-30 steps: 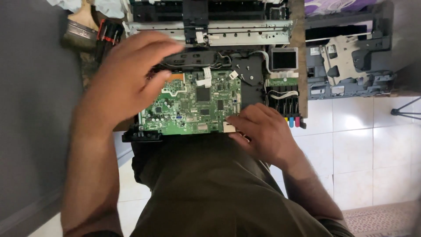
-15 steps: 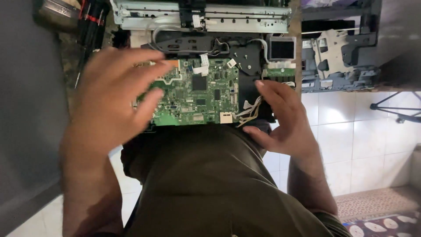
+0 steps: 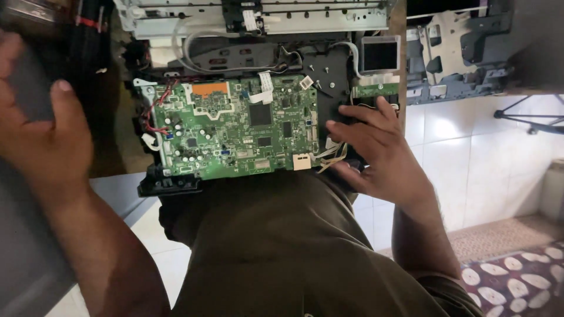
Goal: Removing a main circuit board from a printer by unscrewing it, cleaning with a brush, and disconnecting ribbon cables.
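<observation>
Fingers (image 3: 352, 126) of the right hand (image 3: 379, 155) lie spread and flat on the black plastic frame (image 3: 329, 97) of an opened printer, just right of the green circuit board (image 3: 235, 126); the hand grips nothing, only pressing on the frame beside a loose bundle of pale wires (image 3: 332, 155). The left hand (image 3: 44, 141) is raised at the left edge, well apart from the board, open with the thumb up and holding nothing.

The circuit board sits in the middle of the scene, on the near part of the chassis, close to the person's lap. An orange rectangular patch (image 3: 210, 89) marks its far left part, and a small beige square tag (image 3: 302, 161) sits at its near right corner. A white ribbon cable (image 3: 263, 89) crosses its far edge, and red wires (image 3: 154, 111) curl at its left side. Farther off runs a metal rail (image 3: 258, 14). A small dark display panel (image 3: 380, 56) stands to the far right of the board, with a narrow green strip board (image 3: 376, 91) just nearer. White floor tiles (image 3: 464, 152) and a patterned rug (image 3: 517, 287) lie to the right.
</observation>
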